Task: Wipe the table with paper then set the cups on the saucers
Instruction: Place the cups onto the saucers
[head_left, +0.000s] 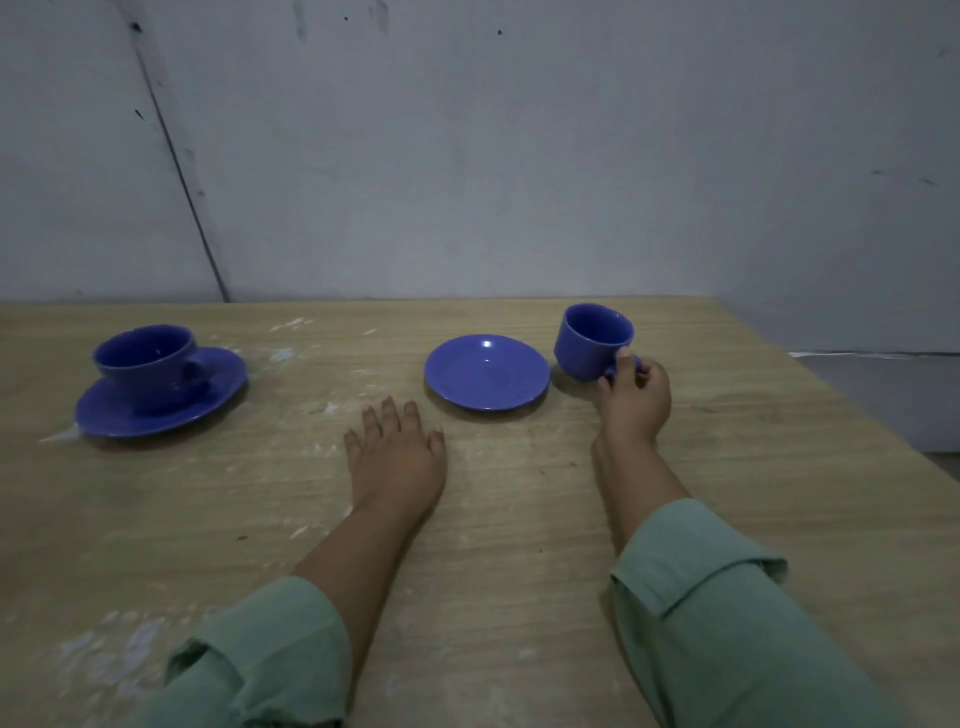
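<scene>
The right hand (635, 400) pinches the handle of the glossy blue ceramic cup (592, 340), stiff and breakable, just right of the empty blue saucer (487, 372); the left hand (397, 452) lies flat and holds nothing.

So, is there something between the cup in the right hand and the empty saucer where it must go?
Nothing visible. The right hand holds the cup by its handle, just to the right of the empty saucer. Only bare table lies between them. The left hand rests flat nearer the person, clear of that path.
</scene>
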